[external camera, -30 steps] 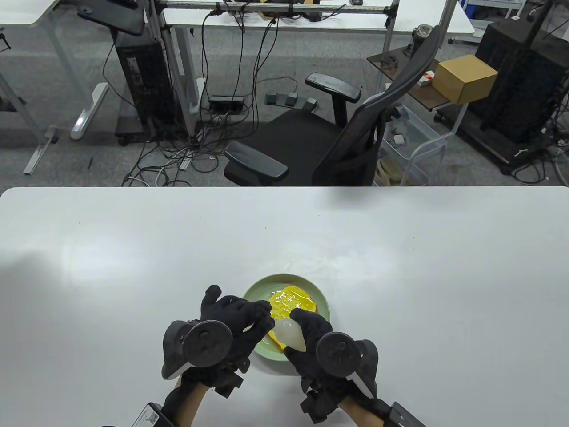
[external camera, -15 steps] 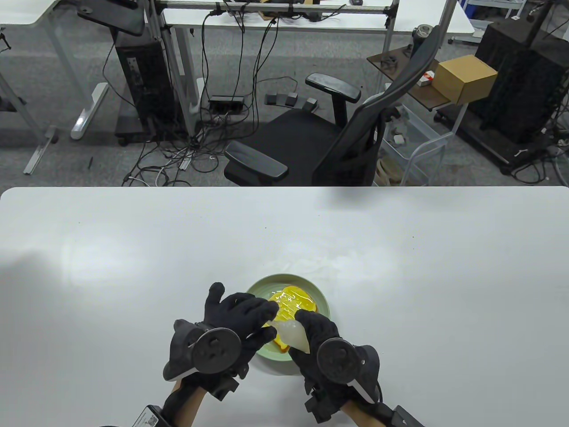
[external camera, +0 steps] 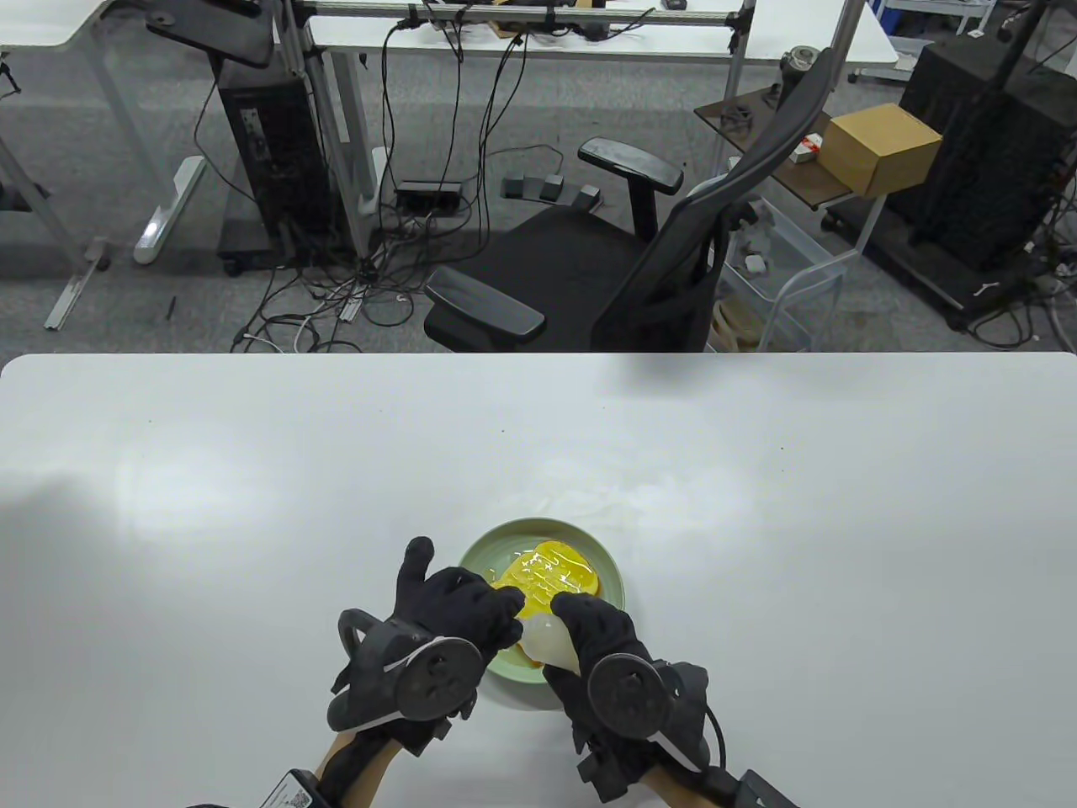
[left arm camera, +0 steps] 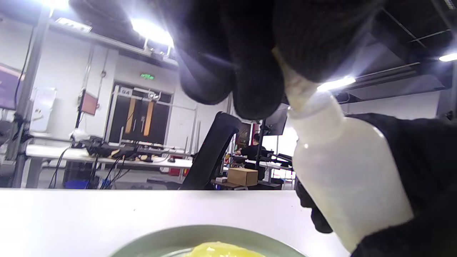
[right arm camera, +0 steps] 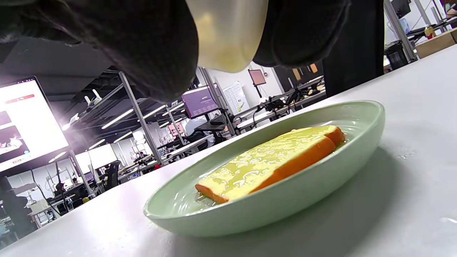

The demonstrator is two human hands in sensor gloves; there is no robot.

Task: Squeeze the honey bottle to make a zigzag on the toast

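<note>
A slice of yellow toast (external camera: 547, 576) with an orange crust and glossy honey lines lies on a pale green plate (external camera: 607, 566). My right hand (external camera: 582, 628) grips the body of a translucent white honey bottle (external camera: 543, 642) over the plate's near edge, nozzle pointing left. My left hand (external camera: 507, 608) pinches the nozzle end. In the left wrist view my fingertips (left arm camera: 257, 89) cover the nozzle tip of the bottle (left arm camera: 342, 171). The right wrist view shows the bottle's base (right arm camera: 228, 32) above the toast (right arm camera: 271, 160) and the plate (right arm camera: 285, 203).
The white table (external camera: 252, 471) has a wet smear (external camera: 614, 501) just beyond the plate. A black office chair (external camera: 639, 261) stands behind the table's far edge.
Both hands have drawn slightly toward the table's near edge with the bottle. My left wrist has swung to the right, closer to the right hand. The toast and plate have not moved.
</note>
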